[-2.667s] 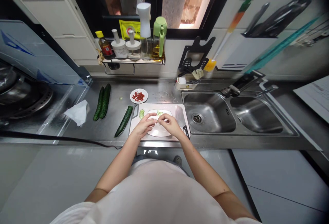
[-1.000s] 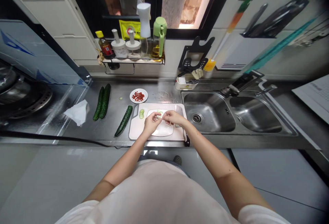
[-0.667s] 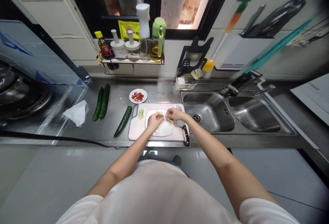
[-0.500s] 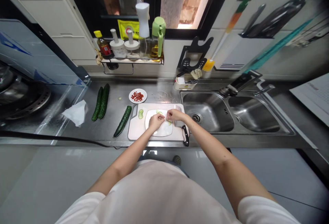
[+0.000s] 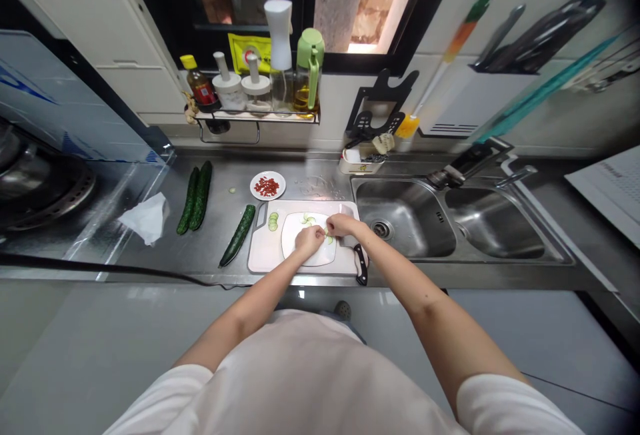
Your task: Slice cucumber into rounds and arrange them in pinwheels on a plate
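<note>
Over the right part of a white plate [image 5: 303,253], my left hand [image 5: 310,240] and my right hand [image 5: 341,224] nearly meet, fingers pinched. A small pale-green cucumber slice [image 5: 327,231] shows between their fingertips, partly hidden. Other cucumber slices [image 5: 307,220] lie along the plate's far side, and one rests by its right edge. The plate sits on a white cutting board [image 5: 265,248]. At the board's left, a short row of cucumber slices [image 5: 273,222] overlaps. A knife [image 5: 361,264] with a black handle lies at the board's right edge, its blade mostly hidden under my right forearm.
Left of the board lies a cut cucumber [image 5: 237,236], with two whole cucumbers [image 5: 201,195] farther left. Behind is a small plate of chopped red pieces [image 5: 267,186]. A double sink [image 5: 405,215] is on the right. Bottles and jars stand on a wall shelf [image 5: 257,116].
My left hand has shifted slightly right and turned, uncovering more slices at the plate's far side. My right hand has moved a little right and down.
</note>
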Motion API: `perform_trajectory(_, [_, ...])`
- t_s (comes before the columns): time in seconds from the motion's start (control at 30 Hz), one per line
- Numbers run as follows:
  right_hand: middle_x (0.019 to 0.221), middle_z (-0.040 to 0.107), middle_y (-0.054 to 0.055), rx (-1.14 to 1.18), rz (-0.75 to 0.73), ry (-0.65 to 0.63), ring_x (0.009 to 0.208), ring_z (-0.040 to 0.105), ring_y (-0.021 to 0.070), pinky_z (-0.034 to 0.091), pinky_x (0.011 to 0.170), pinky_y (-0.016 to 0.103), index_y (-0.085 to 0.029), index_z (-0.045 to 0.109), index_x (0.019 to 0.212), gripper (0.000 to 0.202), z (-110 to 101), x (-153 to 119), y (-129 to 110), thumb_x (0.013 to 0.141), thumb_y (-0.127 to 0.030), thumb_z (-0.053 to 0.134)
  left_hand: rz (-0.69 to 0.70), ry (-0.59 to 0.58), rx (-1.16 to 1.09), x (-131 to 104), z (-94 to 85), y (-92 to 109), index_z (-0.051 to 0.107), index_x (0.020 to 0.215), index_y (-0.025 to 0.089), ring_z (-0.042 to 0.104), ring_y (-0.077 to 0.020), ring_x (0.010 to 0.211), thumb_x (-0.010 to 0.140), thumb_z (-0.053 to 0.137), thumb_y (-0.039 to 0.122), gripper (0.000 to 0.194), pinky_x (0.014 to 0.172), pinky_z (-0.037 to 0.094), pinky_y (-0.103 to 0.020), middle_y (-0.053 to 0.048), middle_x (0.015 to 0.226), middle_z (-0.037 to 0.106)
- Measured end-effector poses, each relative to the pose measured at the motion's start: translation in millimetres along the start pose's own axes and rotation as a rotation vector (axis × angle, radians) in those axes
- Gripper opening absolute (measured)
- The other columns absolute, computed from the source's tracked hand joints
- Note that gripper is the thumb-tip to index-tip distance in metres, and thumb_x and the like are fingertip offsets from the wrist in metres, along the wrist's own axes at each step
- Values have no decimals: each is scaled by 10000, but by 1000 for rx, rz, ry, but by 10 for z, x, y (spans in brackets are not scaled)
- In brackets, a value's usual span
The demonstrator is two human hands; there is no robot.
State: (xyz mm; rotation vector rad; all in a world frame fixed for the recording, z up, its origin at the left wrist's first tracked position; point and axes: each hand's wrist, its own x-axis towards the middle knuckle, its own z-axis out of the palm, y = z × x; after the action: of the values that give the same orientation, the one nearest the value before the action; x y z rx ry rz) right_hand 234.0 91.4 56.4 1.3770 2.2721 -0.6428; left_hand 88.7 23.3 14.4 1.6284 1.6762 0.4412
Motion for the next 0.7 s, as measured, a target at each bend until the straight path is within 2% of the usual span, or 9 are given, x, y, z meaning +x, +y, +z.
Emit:
perform_trajectory(0.23, [919,719,98,-67,38,-34,859,648,196,404,663,217,-156,728,952,237,-44,5,-51,736,-232,669,14,0,89,-15,-4,47,731,937,258,648,-202,881,825,563,223,205,746,451,-275,-42,924,728])
perform_trajectory(0.7, [977,716,126,-117,61,-24,960,653,243,446,757,255,-158,734,951,236,-60,20,-58,736,-257,726,66,-10,147,-5,21,38,727,961,257,627,-202,910,835,550,208,223,756,445,-279,-44,968,706])
